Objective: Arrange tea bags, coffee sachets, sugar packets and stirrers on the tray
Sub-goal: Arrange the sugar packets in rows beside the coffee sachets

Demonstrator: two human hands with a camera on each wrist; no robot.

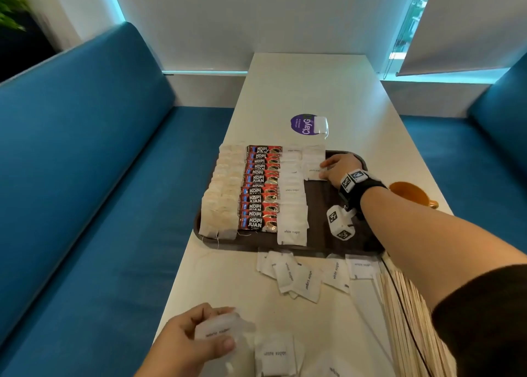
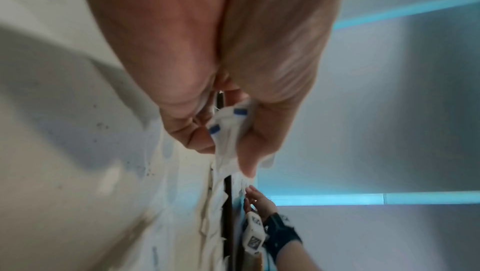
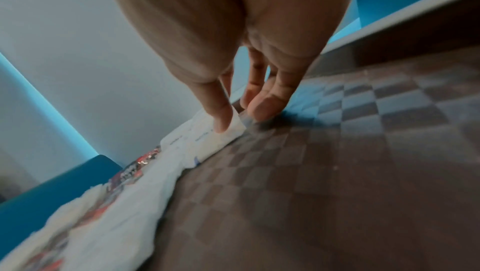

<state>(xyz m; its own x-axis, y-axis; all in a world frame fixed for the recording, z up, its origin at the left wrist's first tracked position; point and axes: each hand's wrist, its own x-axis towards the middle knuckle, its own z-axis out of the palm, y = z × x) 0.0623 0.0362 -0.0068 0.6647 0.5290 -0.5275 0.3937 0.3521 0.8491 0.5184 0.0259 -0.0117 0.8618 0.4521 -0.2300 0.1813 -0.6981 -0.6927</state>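
The small white paper sugar packet [image 1: 315,170] being set down lies on the dark brown checker-textured plastic tray [image 1: 342,251], toward its far end, at the head of a second sugar column just right of the first. It looks feather-light, thin and limp, with loose grains inside, so I judge it would slide easily on the tray and is best pinched by an edge or pressed flat from above. The right hand [image 1: 338,169] rests on it with straight fingers [image 3: 223,115] touching its top, not curled round it. Left of that column on the tray run the red coffee sachets [image 1: 261,188] and pale tea bags [image 1: 222,200]. Off the tray's near edge more sugar packets [image 1: 296,277] lie scattered, beside the wooden stirrers [image 1: 407,314]. Nearer still, the left hand [image 1: 194,345] pinches a few packets [image 2: 227,131] between thumb and fingers.
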